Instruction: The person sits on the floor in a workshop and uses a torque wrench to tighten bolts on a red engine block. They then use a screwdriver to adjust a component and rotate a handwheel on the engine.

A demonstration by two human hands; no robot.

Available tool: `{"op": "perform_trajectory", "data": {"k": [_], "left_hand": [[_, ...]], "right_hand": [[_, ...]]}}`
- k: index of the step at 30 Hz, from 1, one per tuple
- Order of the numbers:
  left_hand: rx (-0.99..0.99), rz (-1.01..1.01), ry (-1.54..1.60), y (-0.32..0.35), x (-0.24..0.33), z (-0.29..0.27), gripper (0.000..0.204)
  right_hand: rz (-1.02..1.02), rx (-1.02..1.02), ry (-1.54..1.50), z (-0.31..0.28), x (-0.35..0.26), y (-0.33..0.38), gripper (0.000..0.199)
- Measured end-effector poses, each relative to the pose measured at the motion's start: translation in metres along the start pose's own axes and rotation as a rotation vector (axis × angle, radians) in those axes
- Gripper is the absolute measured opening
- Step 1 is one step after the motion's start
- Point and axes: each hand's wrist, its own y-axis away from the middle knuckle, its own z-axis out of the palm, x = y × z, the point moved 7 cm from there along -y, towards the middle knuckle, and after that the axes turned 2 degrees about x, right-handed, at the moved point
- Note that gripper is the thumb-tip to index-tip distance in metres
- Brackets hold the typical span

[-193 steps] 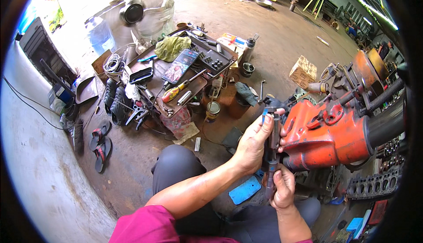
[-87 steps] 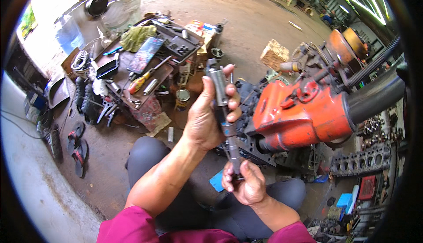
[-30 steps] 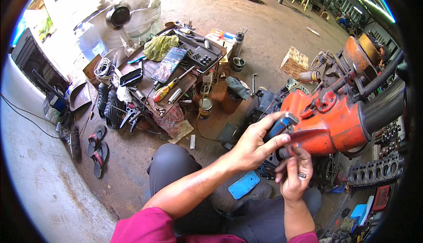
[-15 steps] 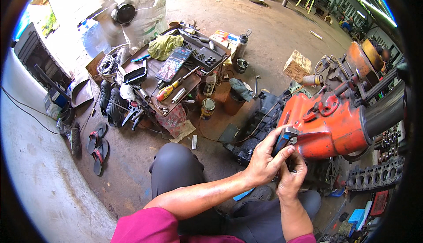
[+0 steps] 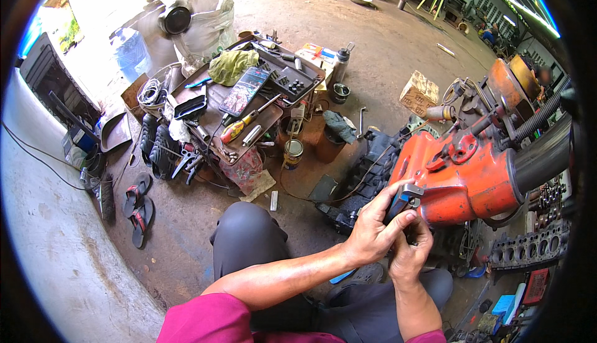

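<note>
Low in front of the red machine housing, both of my hands come together on one small tool. It looks like a micrometer, with a grey metal frame and a blue side plate. My left hand is closed round the frame, its thumb laid across toward the other hand. My right hand has its fingers curled in a pinch at the tool's lower end, which is largely hidden by the fingers. In the gap of the frame shows a small round end.
A tool-laden tray table stands ahead, with a phone and a screwdriver. Black engine parts lie by the red housing. Sandals are at left, a cylinder head at right, a carton beyond.
The micrometer has tipped slightly in my hands, so more of its blue side and metal end shows. Both hands keep nearly the same place and grip.
</note>
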Motion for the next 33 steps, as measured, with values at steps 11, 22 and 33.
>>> {"op": "perform_trajectory", "data": {"k": [11, 22, 33], "left_hand": [[-0.004, 0.000, -0.008, -0.001, 0.002, -0.001, 0.057], [-0.101, -0.196, 0.327, -0.032, -0.003, -0.021, 0.057], [-0.311, -0.275, 0.284, -0.034, 0.014, -0.022, 0.065]], "right_hand": [[0.011, -0.010, 0.012, -0.003, 0.001, 0.000, 0.017], [0.013, -0.142, -0.238, 0.005, -0.021, 0.005, 0.023], [0.110, -0.249, -0.158, 0.011, -0.023, 0.014, 0.025]]}}
